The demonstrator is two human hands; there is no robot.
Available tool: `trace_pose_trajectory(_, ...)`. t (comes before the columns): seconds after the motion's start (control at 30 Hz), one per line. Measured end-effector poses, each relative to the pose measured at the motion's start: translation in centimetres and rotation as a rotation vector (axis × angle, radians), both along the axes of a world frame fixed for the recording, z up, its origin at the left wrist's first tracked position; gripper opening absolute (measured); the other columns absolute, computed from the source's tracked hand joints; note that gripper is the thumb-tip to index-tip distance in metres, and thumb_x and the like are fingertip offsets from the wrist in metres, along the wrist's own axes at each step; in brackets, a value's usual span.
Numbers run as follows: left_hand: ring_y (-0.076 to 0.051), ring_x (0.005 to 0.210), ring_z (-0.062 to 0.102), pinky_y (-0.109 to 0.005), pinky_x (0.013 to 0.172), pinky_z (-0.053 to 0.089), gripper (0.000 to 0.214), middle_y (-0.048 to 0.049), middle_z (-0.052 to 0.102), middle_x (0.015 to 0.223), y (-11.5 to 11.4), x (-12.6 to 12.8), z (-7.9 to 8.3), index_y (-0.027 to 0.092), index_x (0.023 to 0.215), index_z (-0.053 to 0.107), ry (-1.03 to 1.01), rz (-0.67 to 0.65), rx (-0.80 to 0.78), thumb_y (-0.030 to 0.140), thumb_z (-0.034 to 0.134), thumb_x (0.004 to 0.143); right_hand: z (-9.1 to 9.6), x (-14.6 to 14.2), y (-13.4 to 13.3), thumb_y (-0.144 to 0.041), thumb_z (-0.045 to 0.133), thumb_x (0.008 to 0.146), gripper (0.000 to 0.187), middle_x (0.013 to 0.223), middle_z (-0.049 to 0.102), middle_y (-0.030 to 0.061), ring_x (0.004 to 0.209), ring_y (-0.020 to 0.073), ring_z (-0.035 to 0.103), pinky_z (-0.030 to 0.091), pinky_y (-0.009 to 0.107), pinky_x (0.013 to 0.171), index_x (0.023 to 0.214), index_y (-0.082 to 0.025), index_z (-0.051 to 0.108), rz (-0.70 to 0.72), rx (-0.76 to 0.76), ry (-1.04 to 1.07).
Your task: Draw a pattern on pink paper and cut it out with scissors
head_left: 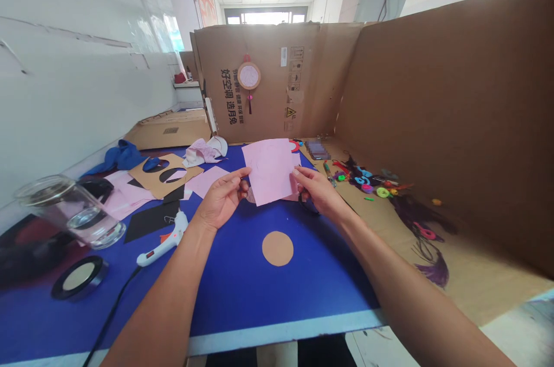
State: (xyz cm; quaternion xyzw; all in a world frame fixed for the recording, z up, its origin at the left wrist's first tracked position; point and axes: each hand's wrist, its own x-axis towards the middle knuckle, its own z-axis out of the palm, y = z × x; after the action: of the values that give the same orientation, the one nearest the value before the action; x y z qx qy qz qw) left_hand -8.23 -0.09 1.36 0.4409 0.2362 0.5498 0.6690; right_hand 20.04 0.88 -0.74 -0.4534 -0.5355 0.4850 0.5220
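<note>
A square sheet of pink paper (272, 172) is held up above the blue table, its surface slightly bowed. My left hand (225, 197) pinches its left edge between thumb and fingers. On the opposite edge, my right hand (318, 187) grips the sheet the same way. Below the paper, a round brown cardboard disc (277, 248) lies flat on the table. Dark-handled scissors, partly hidden, seem to lie under my right hand. More pink paper (210, 180) rests behind my left hand.
A white glue gun (164, 243) with a black cord lies left, near a glass of water (82, 211) and a tape roll (80, 277). Cardboard with cut holes (147, 182) lies behind. Beads and tassels (381, 191) lie right. Tall cardboard walls (303, 84) stand at back and right.
</note>
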Motion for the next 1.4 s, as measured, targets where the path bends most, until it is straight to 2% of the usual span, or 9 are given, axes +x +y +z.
trace_pose_trajectory(0.2, -0.014, 0.077, 0.066, -0.025, 0.069, 0.055, 0.05, -0.0055, 0.079, 0.098, 0.1, 0.5, -0.3, 0.017, 0.117, 0.084, -0.022, 0.082, -0.01, 0.027, 0.101, 0.071, 0.4, 0.0, -0.3, -0.058, 0.092, 0.068, 0.048, 0.055, 0.049, -0.0088, 0.045, 0.0069, 0.036, 0.03, 0.021, 0.04, 0.084, -0.021, 0.066, 0.005, -0.021, 0.098)
trace_pose_trajectory(0.37, -0.017, 0.086, 0.071, -0.028, 0.074, 0.058, 0.057, -0.0054, 0.081, 0.108, 0.4, 1.4, -1.3, 0.022, 0.127, 0.076, -0.013, 0.187, -0.063, 0.025, 0.098, 0.074, 0.3, -0.3, -0.4, -0.055, 0.093, 0.067, 0.046, 0.055, 0.055, -0.0071, 0.044, 0.0069, 0.042, 0.031, 0.02, 0.041, 0.079, -0.021, 0.064, 0.008, -0.028, 0.083)
trace_pose_trajectory(0.67, -0.021, 0.085, 0.078, -0.035, 0.081, 0.066, 0.034, -0.0117, 0.085, 0.106, -0.1, 3.4, -2.9, 0.015, 0.108, 0.078, 0.018, 0.155, -0.147, 0.021, 0.094, 0.079, -0.5, -1.6, -0.6, -0.049, 0.096, 0.067, 0.044, 0.063, 0.069, -0.0008, 0.055, 0.0122, 0.062, 0.049, 0.02, 0.049, 0.08, -0.021, 0.064, 0.056, -0.083, 0.108)
trace_pose_trajectory(0.83, -0.027, 0.1, 0.082, -0.037, 0.085, 0.066, 0.032, -0.0164, 0.085, 0.116, 0.1, 3.8, -3.7, 0.015, 0.116, 0.077, -0.007, 0.171, -0.18, 0.018, 0.087, 0.086, -0.7, -2.7, -0.9, -0.044, 0.093, 0.07, 0.039, 0.065, 0.071, 0.0005, 0.057, 0.0135, 0.066, 0.056, 0.022, 0.053, 0.08, -0.021, 0.063, 0.101, -0.115, 0.099)
trace_pose_trajectory(0.97, -0.027, 0.103, 0.082, -0.04, 0.089, 0.067, 0.038, -0.016, 0.085, 0.121, 0.2, 3.8, -3.8, 0.016, 0.127, 0.075, -0.003, 0.187, -0.185, 0.016, 0.082, 0.09, 0.0, -2.2, -0.9, -0.036, 0.083, 0.081, 0.022, 0.072, 0.074, 0.0024, 0.061, 0.0148, 0.069, 0.056, 0.023, 0.055, 0.085, -0.021, 0.068, 0.054, -0.091, -0.082)
trace_pose_trajectory(1.07, -0.027, 0.102, 0.083, -0.041, 0.089, 0.067, 0.035, -0.016, 0.085, 0.119, 0.3, 3.5, -3.7, 0.015, 0.125, 0.076, 0.007, 0.199, -0.196, 0.015, 0.081, 0.091, 1.1, 0.0, -0.7, -0.029, 0.072, 0.089, 0.008, 0.081, 0.078, 0.0045, 0.063, 0.0175, 0.07, 0.055, 0.026, 0.058, 0.091, -0.021, 0.071, -0.13, -0.017, -0.331)
trace_pose_trajectory(1.13, -0.027, 0.099, 0.083, -0.04, 0.087, 0.068, 0.033, -0.0155, 0.085, 0.115, 0.3, 3.4, -3.6, 0.015, 0.123, 0.076, 0.011, 0.196, -0.2, 0.016, 0.081, 0.09, 2.1, 2.0, -0.5, -0.026, 0.066, 0.093, 0.013, 0.09, 0.081, 0.0069, 0.078, 0.0219, 0.074, 0.057, 0.03, 0.071, 0.1, -0.022, 0.077, -0.324, 0.118, -0.646)
trace_pose_trajectory(1.23, -0.027, 0.095, 0.083, -0.039, 0.084, 0.068, 0.031, -0.015, 0.086, 0.112, 0.3, 3.2, -3.4, 0.015, 0.12, 0.077, 0.016, 0.191, -0.187, 0.017, 0.081, 0.09, 3.6, 5.0, 0.4, -0.026, 0.067, 0.093, 0.024, 0.108, 0.084, 0.0134, 0.103, 0.032, 0.077, 0.055, 0.038, 0.086, 0.111, -0.022, 0.082, -0.468, 0.096, -1.059)
trace_pose_trajectory(1.4, -0.029, 0.095, 0.083, -0.041, 0.085, 0.068, 0.024, -0.0174, 0.085, 0.111, 0.4, 3.0, -3.3, 0.013, 0.11, 0.077, 0.028, 0.186, -0.169, 0.019, 0.082, 0.088, 5.1, 7.8, 3.1, -0.026, 0.065, 0.094, 0.037, 0.119, 0.082, 0.0211, 0.106, 0.0376, 0.078, 0.056, 0.042, 0.084, 0.127, -0.021, 0.081, -0.538, -0.07, -1.29)
